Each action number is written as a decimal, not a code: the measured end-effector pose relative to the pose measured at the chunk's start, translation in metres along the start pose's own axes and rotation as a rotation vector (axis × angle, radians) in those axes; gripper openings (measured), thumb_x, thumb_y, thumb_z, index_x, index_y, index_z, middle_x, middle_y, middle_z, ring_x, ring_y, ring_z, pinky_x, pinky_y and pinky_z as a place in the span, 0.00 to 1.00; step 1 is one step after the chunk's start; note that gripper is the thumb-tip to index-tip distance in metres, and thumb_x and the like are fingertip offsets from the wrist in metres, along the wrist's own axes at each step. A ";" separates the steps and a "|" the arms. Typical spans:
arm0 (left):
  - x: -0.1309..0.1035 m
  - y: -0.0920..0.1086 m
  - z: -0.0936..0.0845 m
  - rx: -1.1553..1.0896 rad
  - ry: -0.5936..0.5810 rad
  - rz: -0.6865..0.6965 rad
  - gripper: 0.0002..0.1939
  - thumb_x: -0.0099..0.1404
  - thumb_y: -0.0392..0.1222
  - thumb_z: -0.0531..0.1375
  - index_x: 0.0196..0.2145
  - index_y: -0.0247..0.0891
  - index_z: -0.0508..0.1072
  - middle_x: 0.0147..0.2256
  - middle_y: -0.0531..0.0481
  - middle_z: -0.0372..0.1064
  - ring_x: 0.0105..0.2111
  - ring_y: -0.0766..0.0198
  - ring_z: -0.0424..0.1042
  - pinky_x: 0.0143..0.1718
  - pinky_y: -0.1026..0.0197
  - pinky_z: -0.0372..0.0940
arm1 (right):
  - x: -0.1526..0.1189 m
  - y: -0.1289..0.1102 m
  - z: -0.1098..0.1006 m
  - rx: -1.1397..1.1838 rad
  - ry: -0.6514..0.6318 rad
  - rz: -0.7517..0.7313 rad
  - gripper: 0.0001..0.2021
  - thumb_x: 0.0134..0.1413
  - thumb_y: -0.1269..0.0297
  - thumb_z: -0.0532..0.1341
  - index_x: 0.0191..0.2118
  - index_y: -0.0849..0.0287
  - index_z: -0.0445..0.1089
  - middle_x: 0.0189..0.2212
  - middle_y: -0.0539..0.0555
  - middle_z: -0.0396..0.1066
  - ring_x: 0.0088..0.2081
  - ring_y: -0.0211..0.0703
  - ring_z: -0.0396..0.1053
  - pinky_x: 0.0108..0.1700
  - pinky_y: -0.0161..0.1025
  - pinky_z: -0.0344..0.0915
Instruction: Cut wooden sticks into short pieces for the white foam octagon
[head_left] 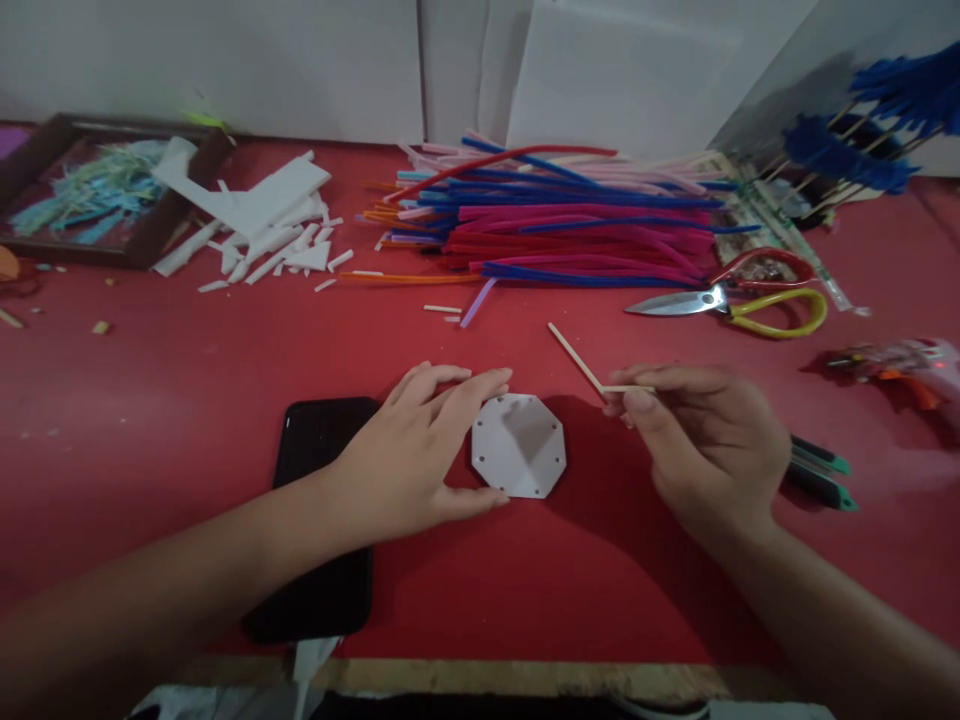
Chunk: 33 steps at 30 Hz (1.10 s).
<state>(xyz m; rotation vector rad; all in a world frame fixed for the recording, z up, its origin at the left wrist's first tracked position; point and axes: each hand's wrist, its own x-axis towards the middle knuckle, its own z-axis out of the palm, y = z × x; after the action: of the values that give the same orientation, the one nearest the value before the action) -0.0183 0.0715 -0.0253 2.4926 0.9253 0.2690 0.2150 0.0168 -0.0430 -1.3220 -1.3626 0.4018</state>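
A white octagonal piece (517, 455) with small holes near its edge lies flat on the red table. My left hand (427, 440) rests at its left side, fingers spread, thumb by the lower edge and index finger by the upper edge; whether they press on it I cannot tell. To the right, my right hand (712, 440) pinches a thin pale wooden stick (576, 358) between thumb and fingers. The stick is bent at a sharp angle, one part slanting up and left, away from the fingers.
A black phone (315, 580) lies under my left forearm. Behind are white scraps (277, 215), pipe cleaners (570, 225) and scissors (724, 300). On the right are green-and-black handles (821, 475) and a glue gun (919, 365). A brown frame (139, 215) sits far left.
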 end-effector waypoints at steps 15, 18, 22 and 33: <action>-0.002 0.028 -0.026 -0.224 -0.064 0.215 0.13 0.68 0.45 0.60 0.49 0.41 0.72 0.43 0.51 0.77 0.40 0.63 0.75 0.43 0.63 0.67 | -0.005 -0.029 -0.006 -0.034 -0.453 -0.401 0.11 0.55 0.77 0.59 0.41 0.53 0.70 0.29 0.49 0.78 0.32 0.37 0.77 0.34 0.33 0.75; -0.005 0.036 -0.019 -0.061 0.009 0.287 0.11 0.72 0.38 0.53 0.40 0.37 0.76 0.35 0.51 0.78 0.35 0.63 0.74 0.39 0.63 0.66 | -0.008 -0.032 -0.004 0.012 -0.530 -0.456 0.11 0.56 0.77 0.57 0.40 0.54 0.70 0.28 0.49 0.78 0.32 0.36 0.77 0.34 0.31 0.75; -0.002 0.037 -0.014 0.032 0.032 0.287 0.10 0.71 0.37 0.54 0.39 0.36 0.76 0.35 0.50 0.77 0.35 0.64 0.73 0.39 0.64 0.66 | -0.009 -0.026 -0.002 0.012 -0.521 -0.505 0.11 0.57 0.76 0.57 0.41 0.54 0.71 0.30 0.50 0.79 0.34 0.37 0.78 0.37 0.32 0.76; 0.014 -0.062 -0.070 0.603 0.198 -0.468 0.20 0.69 0.44 0.51 0.55 0.34 0.68 0.51 0.36 0.70 0.52 0.44 0.69 0.48 0.46 0.67 | -0.005 -0.013 -0.008 -0.243 -0.319 -0.391 0.08 0.58 0.72 0.59 0.41 0.53 0.72 0.32 0.50 0.79 0.32 0.39 0.78 0.36 0.34 0.75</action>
<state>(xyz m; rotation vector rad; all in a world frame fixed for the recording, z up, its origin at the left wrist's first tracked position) -0.0661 0.1464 0.0055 2.6821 1.8609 0.0848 0.2148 0.0045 -0.0322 -1.1779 -1.9436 0.1858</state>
